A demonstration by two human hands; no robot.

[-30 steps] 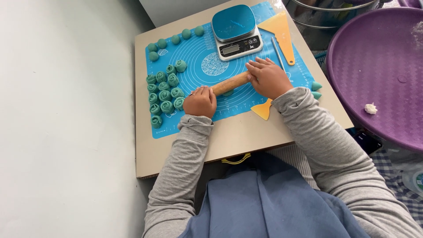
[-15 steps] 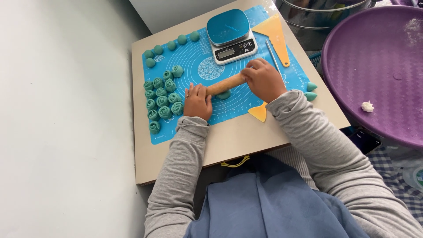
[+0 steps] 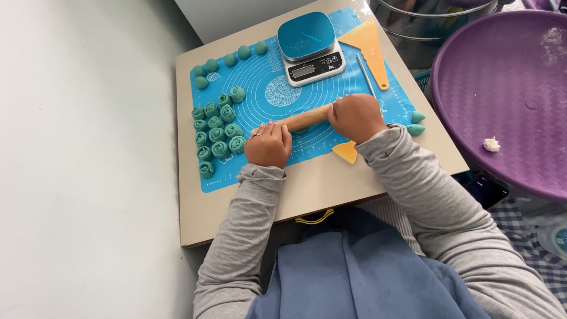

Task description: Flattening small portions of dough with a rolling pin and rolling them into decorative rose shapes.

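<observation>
Both hands on wooden pin lying across blue mat: left hand and right hand each curled over one end, palms down. Mat covers most of small beige table by pale wall. Green dough rolls at mat's left, scale at top, purple tray to right.

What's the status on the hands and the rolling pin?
Left hand and right hand pressing on rolling pin, which lies across blue mat. Dough roses left, scale behind; neither touching.
</observation>
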